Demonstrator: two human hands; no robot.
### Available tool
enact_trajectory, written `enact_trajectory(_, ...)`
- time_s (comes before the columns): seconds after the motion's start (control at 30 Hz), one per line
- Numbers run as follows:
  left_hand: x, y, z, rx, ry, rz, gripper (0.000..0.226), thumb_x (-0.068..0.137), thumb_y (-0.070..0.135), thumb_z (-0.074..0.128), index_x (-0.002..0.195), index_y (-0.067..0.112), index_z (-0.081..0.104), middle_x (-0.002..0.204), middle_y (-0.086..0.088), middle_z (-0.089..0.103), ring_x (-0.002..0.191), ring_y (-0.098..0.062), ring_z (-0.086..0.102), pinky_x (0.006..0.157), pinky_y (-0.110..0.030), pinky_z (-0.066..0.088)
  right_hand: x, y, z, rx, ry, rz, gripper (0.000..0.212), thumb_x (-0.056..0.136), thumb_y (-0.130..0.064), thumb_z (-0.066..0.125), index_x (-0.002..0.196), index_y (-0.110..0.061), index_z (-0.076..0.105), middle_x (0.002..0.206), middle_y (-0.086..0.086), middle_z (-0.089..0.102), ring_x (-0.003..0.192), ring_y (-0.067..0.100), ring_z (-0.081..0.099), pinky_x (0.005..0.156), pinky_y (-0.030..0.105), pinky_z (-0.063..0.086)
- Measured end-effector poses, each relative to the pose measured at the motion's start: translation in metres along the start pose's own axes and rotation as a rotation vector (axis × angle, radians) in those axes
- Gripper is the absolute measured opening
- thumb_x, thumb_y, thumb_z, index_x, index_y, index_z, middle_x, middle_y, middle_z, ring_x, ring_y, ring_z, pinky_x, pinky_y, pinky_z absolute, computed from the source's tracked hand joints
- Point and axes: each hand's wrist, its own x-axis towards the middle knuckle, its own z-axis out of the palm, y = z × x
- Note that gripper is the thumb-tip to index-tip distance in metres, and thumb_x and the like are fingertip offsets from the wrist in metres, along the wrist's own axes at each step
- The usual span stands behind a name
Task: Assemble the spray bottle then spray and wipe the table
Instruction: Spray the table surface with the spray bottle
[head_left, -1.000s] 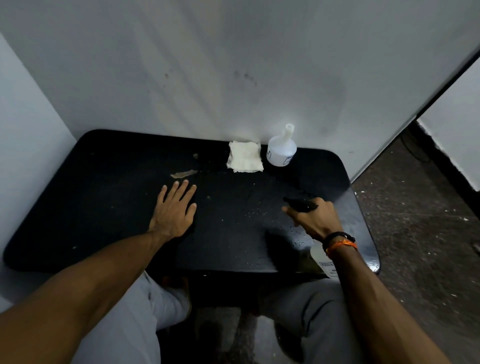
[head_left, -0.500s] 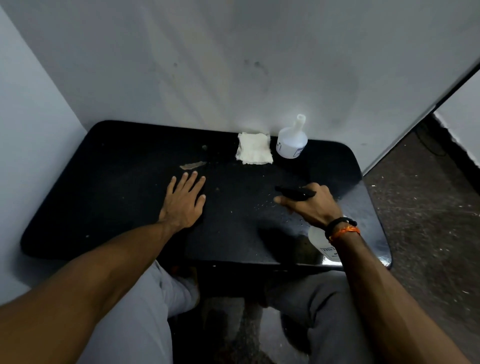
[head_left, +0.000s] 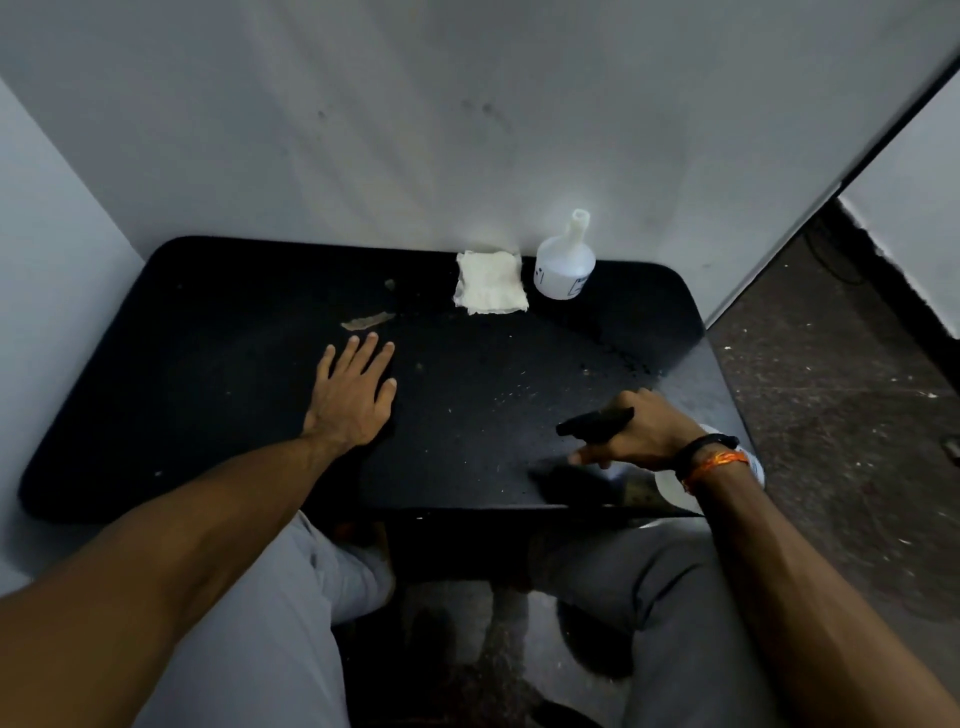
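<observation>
We hold the spray bottle (head_left: 691, 480) in our right hand (head_left: 641, 434), fingers clenched around its black trigger head (head_left: 595, 422), the nozzle aimed left across the tabletop (head_left: 218, 374), probably so that spray lands on the open surface. Our left hand (head_left: 353, 395) rests flat on the tabletop, fingers released and straight, apparently as a brace. Ahead of the right fingers, against the wall, the folded white cloth (head_left: 489, 289) lies just beside a second white bottle (head_left: 564, 265) without a cap, within reach for wiping. Both bottles bear labels; the print is too small to read.
</observation>
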Motion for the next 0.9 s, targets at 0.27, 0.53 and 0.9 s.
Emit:
enact_trajectory(0.27,0.001,0.002,0.004,0.015,0.017,0.032,0.058,0.104,0.035,0.039,0.158,0.015,0.027,0.167,-0.011,0.022,0.155,-0.030,0.017,0.127,-0.050,0.007,0.000,0.029,-0.003,0.109,0.250,0.311,0.035,0.077,-0.039,0.075,0.110,-0.027,0.075,0.087,0.004,0.076,0.081,0.021,0.072,0.079,0.037,0.061)
enact_trajectory(0.53,0.003,0.001,0.004,-0.005,0.014,0.105,0.057,0.105,0.027,0.040,0.156,0.003,0.030,0.165,-0.016,0.026,0.154,-0.031,0.020,0.128,-0.047,0.009,0.004,0.042,-0.003,0.371,0.532,0.440,0.031,0.075,-0.035,0.072,0.099,-0.015,0.073,0.077,0.008,0.074,0.062,0.022,0.062,0.057,0.030,0.053)
enact_trajectory(0.9,0.001,0.004,0.000,-0.019,0.039,0.093,0.056,0.104,0.025,0.044,0.155,0.004,0.033,0.164,-0.015,0.029,0.153,-0.030,0.023,0.127,-0.046,0.011,0.013,0.027,-0.012,0.377,0.640,0.427,0.041,0.077,-0.038,0.071,0.107,-0.010,0.069,0.094,0.013,0.073,0.085,0.029,0.071,0.078,0.042,0.062)
